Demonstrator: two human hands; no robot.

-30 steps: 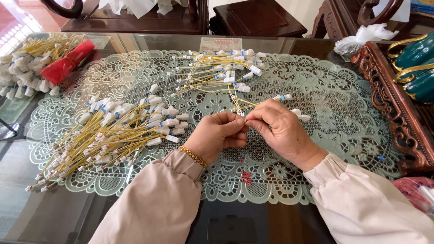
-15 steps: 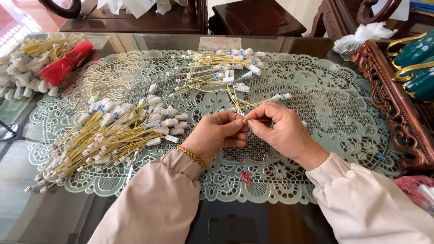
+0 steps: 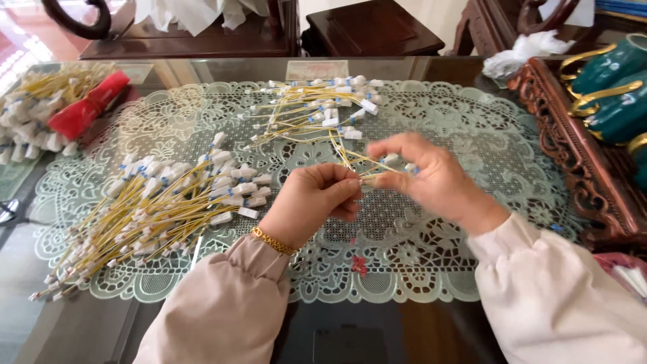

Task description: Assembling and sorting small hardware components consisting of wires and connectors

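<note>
My left hand [image 3: 313, 205] and my right hand [image 3: 431, 176] meet over a pale green lace mat [image 3: 472, 128], both pinching thin yellow wires with small white connectors [image 3: 367, 170] between the fingertips. The wires run up from my hands toward a loose pile of the same yellow wires [image 3: 317, 111] at the far middle of the mat. A bigger pile of yellow wires with white plugs [image 3: 158, 205] lies fanned out left of my left hand. A gold bracelet [image 3: 273, 240] sits on my left wrist.
A further heap of wires with a red bundle [image 3: 84, 108] lies at the far left. A carved dark wooden tray [image 3: 573, 155] with teal and gold vessels [image 3: 617, 87] stands at the right. Crumpled white tissue [image 3: 522, 50] lies behind it. Dark wooden furniture [image 3: 377, 27] stands behind the glass table.
My right hand has lifted slightly and its fingers have spread, drawing the wire ends up and to the right. My left hand has stayed almost in place.
</note>
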